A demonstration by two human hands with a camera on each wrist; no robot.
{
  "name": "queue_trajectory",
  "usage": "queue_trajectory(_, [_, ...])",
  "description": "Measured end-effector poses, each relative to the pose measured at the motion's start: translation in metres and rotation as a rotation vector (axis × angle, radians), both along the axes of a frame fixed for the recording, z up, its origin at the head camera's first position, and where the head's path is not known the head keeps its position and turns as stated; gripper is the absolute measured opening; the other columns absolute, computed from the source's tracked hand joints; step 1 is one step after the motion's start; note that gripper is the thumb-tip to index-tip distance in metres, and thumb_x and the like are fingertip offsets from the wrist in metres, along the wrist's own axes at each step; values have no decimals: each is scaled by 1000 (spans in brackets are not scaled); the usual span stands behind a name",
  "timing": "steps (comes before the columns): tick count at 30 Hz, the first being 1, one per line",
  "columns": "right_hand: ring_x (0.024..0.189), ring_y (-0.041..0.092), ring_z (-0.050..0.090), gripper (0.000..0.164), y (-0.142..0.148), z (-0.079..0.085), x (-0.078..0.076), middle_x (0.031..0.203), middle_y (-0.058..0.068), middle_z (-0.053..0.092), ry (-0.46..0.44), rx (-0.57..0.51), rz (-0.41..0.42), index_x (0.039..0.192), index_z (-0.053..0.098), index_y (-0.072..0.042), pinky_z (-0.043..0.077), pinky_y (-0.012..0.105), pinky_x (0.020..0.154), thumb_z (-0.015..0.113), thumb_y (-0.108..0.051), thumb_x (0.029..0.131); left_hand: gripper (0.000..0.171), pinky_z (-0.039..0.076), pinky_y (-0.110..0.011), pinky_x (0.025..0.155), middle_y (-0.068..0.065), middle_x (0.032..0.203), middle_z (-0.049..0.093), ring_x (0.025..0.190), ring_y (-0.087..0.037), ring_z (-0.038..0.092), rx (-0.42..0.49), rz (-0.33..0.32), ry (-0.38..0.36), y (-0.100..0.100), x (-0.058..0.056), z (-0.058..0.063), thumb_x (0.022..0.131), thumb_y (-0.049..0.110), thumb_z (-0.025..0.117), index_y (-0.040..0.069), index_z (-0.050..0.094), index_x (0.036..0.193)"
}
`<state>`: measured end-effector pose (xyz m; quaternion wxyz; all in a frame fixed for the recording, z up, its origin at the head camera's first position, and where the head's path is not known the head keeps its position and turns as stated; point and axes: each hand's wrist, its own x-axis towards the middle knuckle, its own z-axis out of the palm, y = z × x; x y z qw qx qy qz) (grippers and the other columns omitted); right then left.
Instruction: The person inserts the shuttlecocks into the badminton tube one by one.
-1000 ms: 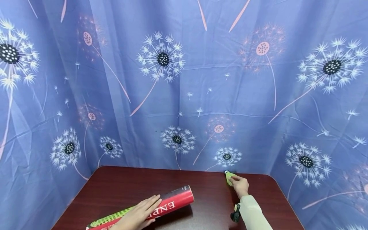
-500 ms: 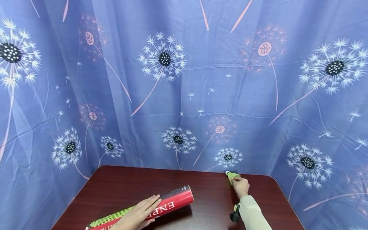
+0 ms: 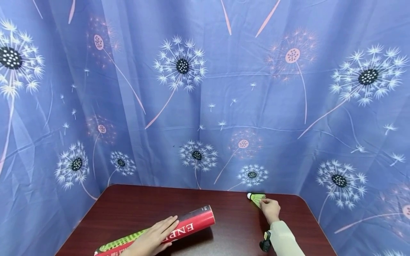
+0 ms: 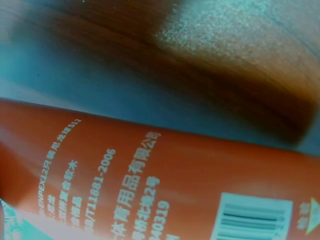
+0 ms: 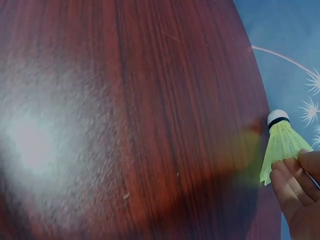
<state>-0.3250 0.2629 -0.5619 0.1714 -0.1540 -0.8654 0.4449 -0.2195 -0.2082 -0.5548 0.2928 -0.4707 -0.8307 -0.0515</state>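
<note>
My right hand (image 3: 270,209) pinches a yellow-green shuttlecock (image 3: 257,199) by the edge of its skirt, over the far right of the table. Its white cork with a black band points left in the head view; in the right wrist view the fingers (image 5: 286,187) and thumb hold the skirt's rim. A red shuttlecock tube (image 3: 184,229) with white lettering lies slanted at the front left, and my left hand (image 3: 157,234) rests across it with extended fingers. The left wrist view shows the tube's printed side (image 4: 165,175) with a barcode, but no hand.
The dark red wooden table (image 3: 234,220) has rounded far corners. Along its back and sides hangs a blue curtain (image 3: 205,106) with dandelion prints. A small black device (image 3: 265,241) sits at the right wrist, beside a pale sleeve (image 3: 286,240).
The shuttlecock has turned in my right hand, its cork swinging left and slightly down in the head view. The right hand has shifted a little rightward. My left hand and the tube stay put.
</note>
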Motion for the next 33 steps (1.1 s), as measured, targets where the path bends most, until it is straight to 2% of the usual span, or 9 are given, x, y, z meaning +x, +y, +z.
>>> queue_trajectory(3, [65, 25, 66, 22, 2, 1, 4, 74, 19, 70, 6, -40, 33, 99, 69, 14, 51, 27, 55, 66, -3, 86, 68, 51, -37, 91, -16, 139, 51, 122, -26, 54, 15, -20, -5, 0, 0, 1, 89, 38, 68, -1, 46, 140])
queue_trajectory(5, [59, 21, 66, 21, 4, 2, 5, 73, 19, 69, 13, -63, 52, 99, 68, 16, 50, 23, 50, 65, -1, 87, 70, 51, -38, 92, -17, 139, 51, 122, -26, 54, 19, -28, -9, 1, -1, 2, 87, 37, 70, -1, 46, 140])
queue_trajectory(7, [60, 25, 67, 20, 6, 3, 7, 73, 21, 69, 27, -72, 65, 99, 68, 17, 52, 25, 50, 65, 1, 86, 78, 51, -38, 92, -17, 138, 51, 122, -27, 54, 23, -30, -17, 2, -2, 4, 78, 32, 80, -1, 46, 140])
queue_trajectory(10, [59, 28, 68, 19, 9, 4, 10, 70, 21, 68, 50, -59, 78, 96, 68, 17, 54, 26, 50, 66, 2, 85, 85, 51, -38, 91, -16, 139, 51, 122, -26, 54, 15, -21, -20, 3, -2, 4, 71, 29, 85, -1, 46, 141])
queue_trajectory(19, [60, 30, 68, 14, 4, 12, 23, 70, 20, 69, 77, -62, 174, 91, 68, 17, 57, 30, 52, 66, 5, 85, 67, 51, -38, 90, -17, 138, 51, 121, -27, 55, 23, -36, 5, 0, 0, 0, 90, 39, 65, -2, 47, 140])
queue_trajectory(24, [55, 22, 66, 11, -3, 22, 27, 66, 13, 68, 94, -1, 188, 88, 72, 11, 51, 21, 47, 69, 1, 84, 73, 46, -33, 97, -17, 139, 51, 120, -27, 55, 38, -34, 10, 0, 0, 0, 84, 36, 74, -1, 47, 140])
queue_trajectory(28, [54, 17, 66, 11, -10, 32, 32, 68, 14, 69, 126, -21, 216, 89, 72, 11, 56, 27, 52, 69, 1, 84, 79, 37, -27, 107, -16, 140, 50, 122, -26, 54, 45, -17, -15, 0, -1, 3, 77, 31, 81, 0, 46, 141])
queue_trajectory(31, [55, 15, 66, 11, -14, 37, 38, 71, 16, 70, 139, -43, 230, 89, 72, 11, 58, 33, 55, 69, 2, 84, 80, 40, -29, 105, -16, 140, 50, 123, -26, 53, 41, -10, -28, 1, -2, 4, 75, 30, 82, 1, 46, 141])
queue_trajectory(33, [55, 15, 66, 11, -17, 41, 43, 73, 17, 70, 140, -56, 234, 89, 72, 11, 58, 33, 56, 69, 3, 84, 75, 44, -31, 100, -16, 140, 50, 122, -26, 54, 38, -8, -24, 1, -2, 4, 80, 33, 78, 2, 46, 141])
